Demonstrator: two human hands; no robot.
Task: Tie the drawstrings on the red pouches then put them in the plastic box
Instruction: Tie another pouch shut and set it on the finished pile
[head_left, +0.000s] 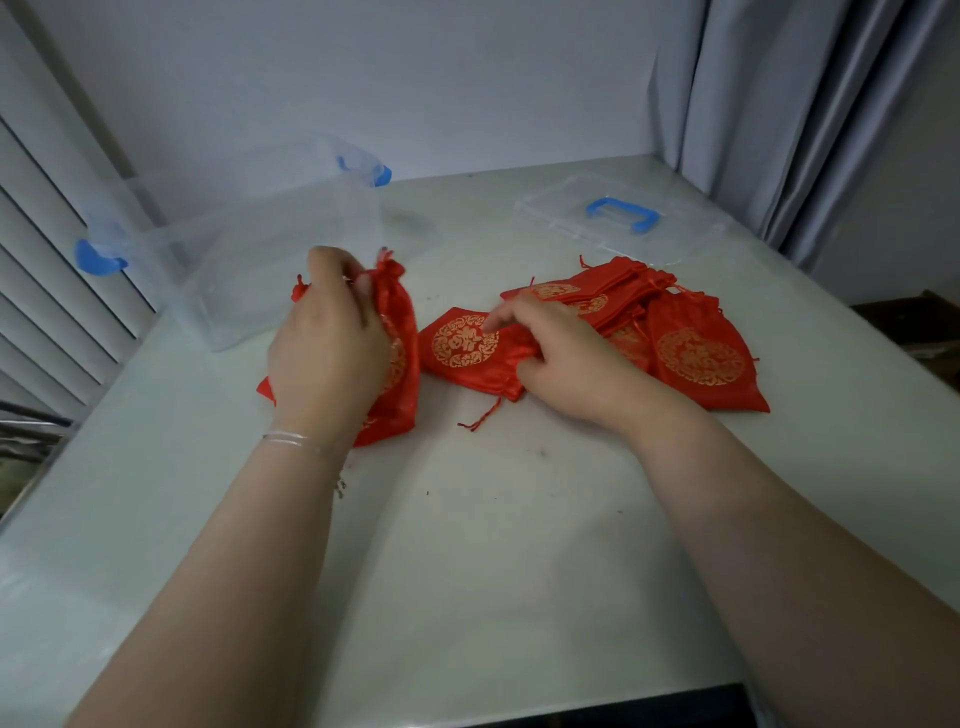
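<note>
My left hand (327, 343) grips a red pouch (400, 358) with a gathered neck, holding it just in front of the clear plastic box (249, 260). My right hand (561, 358) grips the edge of a second red pouch (467, 348) with a gold round emblem, which lies flat on the table. Its drawstring (480, 418) trails toward me. A pile of several more red pouches (675, 332) lies to the right of my right hand. The box stands open at the left rear, with blue latches.
The box's clear lid (623, 218) with a blue handle lies at the back right of the white table (493, 545). Curtains hang at the right, and a slatted shutter stands at the left. The table's right edge drops off beyond the pile.
</note>
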